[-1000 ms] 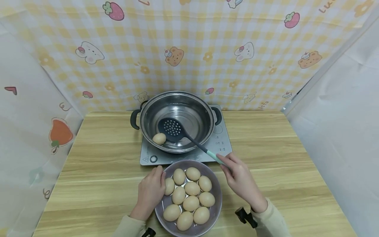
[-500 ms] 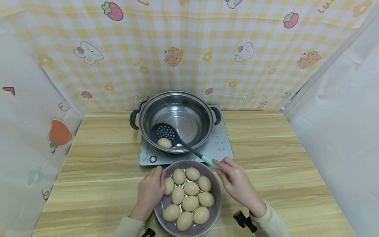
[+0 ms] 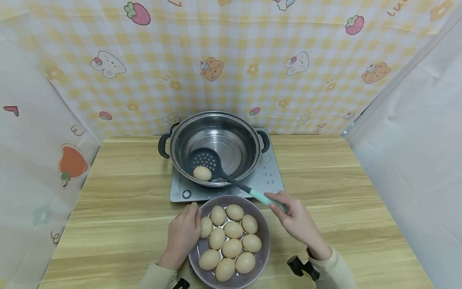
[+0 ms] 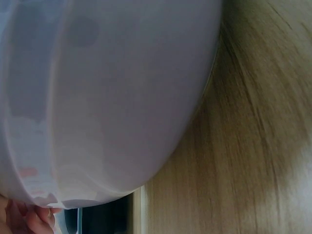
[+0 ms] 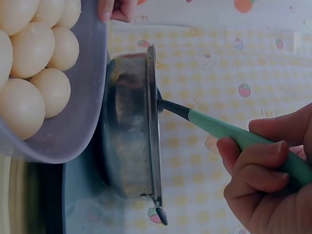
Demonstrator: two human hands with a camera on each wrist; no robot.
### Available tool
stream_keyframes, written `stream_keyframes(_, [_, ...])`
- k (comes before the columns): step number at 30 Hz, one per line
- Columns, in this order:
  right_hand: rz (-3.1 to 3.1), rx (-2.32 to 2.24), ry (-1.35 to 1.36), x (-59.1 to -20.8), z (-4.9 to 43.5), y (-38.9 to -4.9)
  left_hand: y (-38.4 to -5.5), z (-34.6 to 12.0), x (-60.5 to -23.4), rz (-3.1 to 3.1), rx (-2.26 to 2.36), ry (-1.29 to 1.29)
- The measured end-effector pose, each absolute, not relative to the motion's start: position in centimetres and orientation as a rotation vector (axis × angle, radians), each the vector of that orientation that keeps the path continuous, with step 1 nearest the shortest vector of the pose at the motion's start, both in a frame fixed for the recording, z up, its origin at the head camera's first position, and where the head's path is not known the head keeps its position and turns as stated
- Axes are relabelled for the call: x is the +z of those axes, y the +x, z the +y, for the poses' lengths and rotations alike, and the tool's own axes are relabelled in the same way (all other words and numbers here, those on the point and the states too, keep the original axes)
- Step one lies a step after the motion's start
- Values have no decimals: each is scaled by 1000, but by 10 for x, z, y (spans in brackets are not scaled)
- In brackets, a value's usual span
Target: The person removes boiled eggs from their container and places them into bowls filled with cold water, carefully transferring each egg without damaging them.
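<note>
My right hand (image 3: 297, 218) grips the mint-green handle of a dark slotted skimmer (image 3: 236, 184), its shaft crossing the near rim of a steel pot (image 3: 232, 140). Inside the pot, one egg (image 3: 202, 173) lies at the skimmer's perforated head, near the front-left wall. My left hand (image 3: 183, 237) holds the left rim of a purple-grey bowl (image 3: 265, 257), which contains several light-brown eggs (image 3: 234, 230). In the right wrist view, curled fingers (image 5: 263, 161) wrap the skimmer handle. The bowl's outer side (image 4: 126, 97) fills much of the left wrist view.
Under the pot is a grey induction cooker (image 3: 272, 172), directly behind the bowl. The pot's black side handles (image 3: 164, 145) stick out left and right. A wooden table (image 3: 119, 208) meets a checked, cartoon-printed cloth (image 3: 231, 48) at the back, with pale sheets on both sides.
The skimmer's head has moved left and toward me, and the egg in the pot now sits against it. My right hand dipped left, then came back right. The left hand stays on the bowl.
</note>
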State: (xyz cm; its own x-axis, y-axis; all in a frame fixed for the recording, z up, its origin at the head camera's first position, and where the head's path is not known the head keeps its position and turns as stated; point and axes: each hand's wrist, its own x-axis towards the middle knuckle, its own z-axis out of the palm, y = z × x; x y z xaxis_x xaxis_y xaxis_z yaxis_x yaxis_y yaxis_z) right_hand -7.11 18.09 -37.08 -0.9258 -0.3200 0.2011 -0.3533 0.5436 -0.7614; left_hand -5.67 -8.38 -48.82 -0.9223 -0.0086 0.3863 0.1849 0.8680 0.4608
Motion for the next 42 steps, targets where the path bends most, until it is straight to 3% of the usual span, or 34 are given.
stream_keyframes(6, [-2755,1414,509,-372,189,-76,-57,-84,-489,-2668,-709,-128])
stream_keyframes(25, [-2579,1525,588,-352,236,-71,-57,-84,-488,-2664,-721,-134])
stream_keyframes(33, [-2549,1562,459,-349,258,-68,-57,-84,-486,-2667,-717,-132])
stream_keyframes(42, [-2481,1644,666,-353,279,-66,-57,-84,-486,-2686,-712,-121])
